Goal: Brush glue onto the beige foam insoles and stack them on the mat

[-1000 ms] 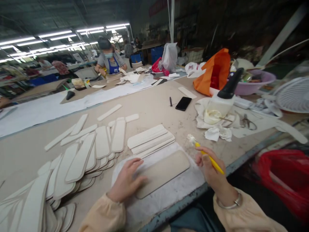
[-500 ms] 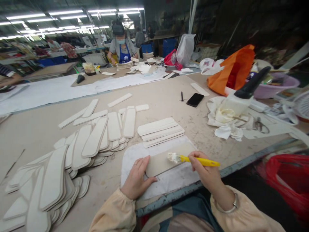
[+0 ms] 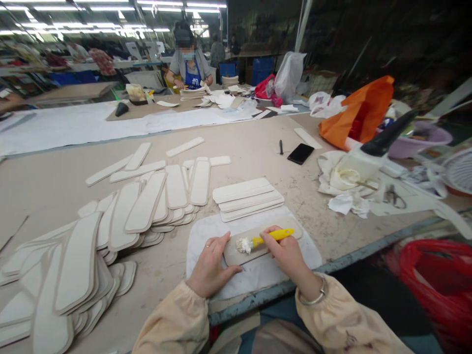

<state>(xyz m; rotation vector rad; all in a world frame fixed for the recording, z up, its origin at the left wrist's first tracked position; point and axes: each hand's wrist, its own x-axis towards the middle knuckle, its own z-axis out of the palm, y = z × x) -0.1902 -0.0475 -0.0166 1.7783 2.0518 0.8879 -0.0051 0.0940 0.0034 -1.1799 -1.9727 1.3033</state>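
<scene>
A yellow-handled paintbrush [image 3: 273, 237] is gripped in my right hand [image 3: 288, 255]. Its bristles, clotted with white paste, lie over a flat grey-beige rounded strip [image 3: 230, 251]. At the left end of that strip, my left hand [image 3: 211, 265] rests with thumb and fingers stretched apart, touching its edge. Under the strip is a white sheet [image 3: 197, 236] on the table. Just beyond the sheet sits a small stack of pale rounded strips [image 3: 247, 196]. Many similar strips lie in a loose, overlapping pile [image 3: 125, 216] to the left.
At right are a cut-open white jug [image 3: 363, 160] with a black handle, crumpled paper [image 3: 346, 202] and scissors [image 3: 394, 196]. A black phone [image 3: 301, 154] lies further back. An orange bag [image 3: 363, 115] stands behind the jug. Across the table a person [image 3: 191, 69] in a blue apron works.
My right hand has moved left with the paintbrush, bringing the bristles nearer to my left hand along the strip. My left hand stays at the strip's left end.
</scene>
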